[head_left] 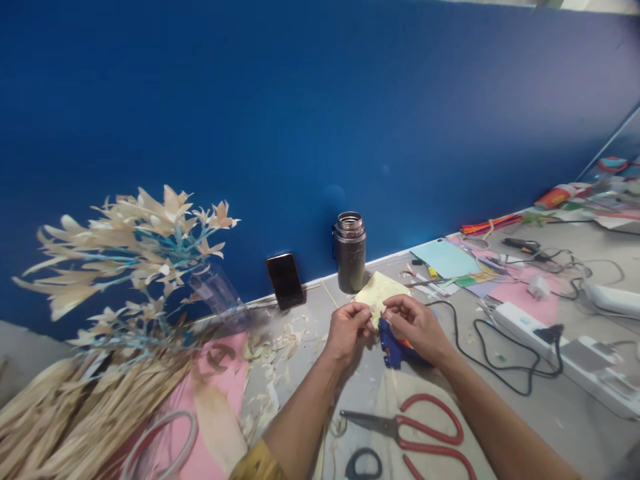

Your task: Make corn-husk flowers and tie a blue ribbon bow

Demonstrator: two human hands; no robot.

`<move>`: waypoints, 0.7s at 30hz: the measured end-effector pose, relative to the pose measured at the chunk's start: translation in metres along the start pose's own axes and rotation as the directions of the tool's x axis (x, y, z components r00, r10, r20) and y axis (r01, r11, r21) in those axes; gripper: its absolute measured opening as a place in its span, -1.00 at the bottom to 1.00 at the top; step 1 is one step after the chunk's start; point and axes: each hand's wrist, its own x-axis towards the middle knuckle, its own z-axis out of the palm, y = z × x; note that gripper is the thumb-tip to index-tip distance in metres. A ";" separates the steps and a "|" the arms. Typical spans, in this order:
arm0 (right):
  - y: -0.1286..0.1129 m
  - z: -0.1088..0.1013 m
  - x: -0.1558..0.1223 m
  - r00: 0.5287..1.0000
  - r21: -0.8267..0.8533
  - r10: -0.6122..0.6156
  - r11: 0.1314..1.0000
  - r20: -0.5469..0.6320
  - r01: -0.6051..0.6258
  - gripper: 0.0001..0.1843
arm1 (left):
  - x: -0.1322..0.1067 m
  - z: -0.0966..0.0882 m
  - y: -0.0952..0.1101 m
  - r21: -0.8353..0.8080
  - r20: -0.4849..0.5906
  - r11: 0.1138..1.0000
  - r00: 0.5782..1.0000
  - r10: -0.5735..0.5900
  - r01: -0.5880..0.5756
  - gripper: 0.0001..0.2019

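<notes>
1. Clock centre is the gap between the two hands. Between eight and nine o'clock, at the far left, lies a heap of dry straw [110, 413].
2. Between nine and ten o'clock, pale flowers [170, 203] on blue stems stand in a tilted clear bottle [217, 293].
3. At eight o'clock, a grey-and-red ring [194, 433] lies by a pink sheet [230, 360].
4. At ten o'clock, a dark-screened phone [286, 280] leans against the blue wall [300, 120].
5. Left hand [351, 329]: thumb and finger are brought close together; I cannot tell whether anything is pinched there.
6. Between eleven and twelve o'clock, a lidless flask [351, 260] stands upright.
7. At twelve o'clock, just beyond the fingers, lies a yellow paper [377, 290].
8. At five o'clock, just under the right fingertips, is a blue piece [391, 350].
9. Right hand [415, 327]: fingers curl toward the thumb beside the blue piece; whether they clamp it, I cannot tell.
10. Between five and six o'clock lie red-handled scissors [397, 428].
11. Between three and four o'clock lies a white power strip [525, 327].
</notes>
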 end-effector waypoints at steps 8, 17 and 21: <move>-0.004 0.004 -0.004 1.000 -0.028 -0.022 0.999 -0.023 0.021 -0.73 | -0.004 0.003 -0.002 -0.084 0.047 0.994 0.997 -0.060 0.063 -0.69; -0.007 0.008 -0.004 0.999 0.039 0.051 0.998 -0.013 -0.051 -0.68 | -0.005 0.006 -0.008 -0.147 0.054 0.987 0.997 -0.060 0.068 -0.68; -0.006 0.010 -0.004 0.996 0.088 0.084 0.993 -0.004 -0.083 -0.68 | -0.008 0.008 -0.005 -0.175 0.089 0.980 0.993 -0.081 0.096 -0.66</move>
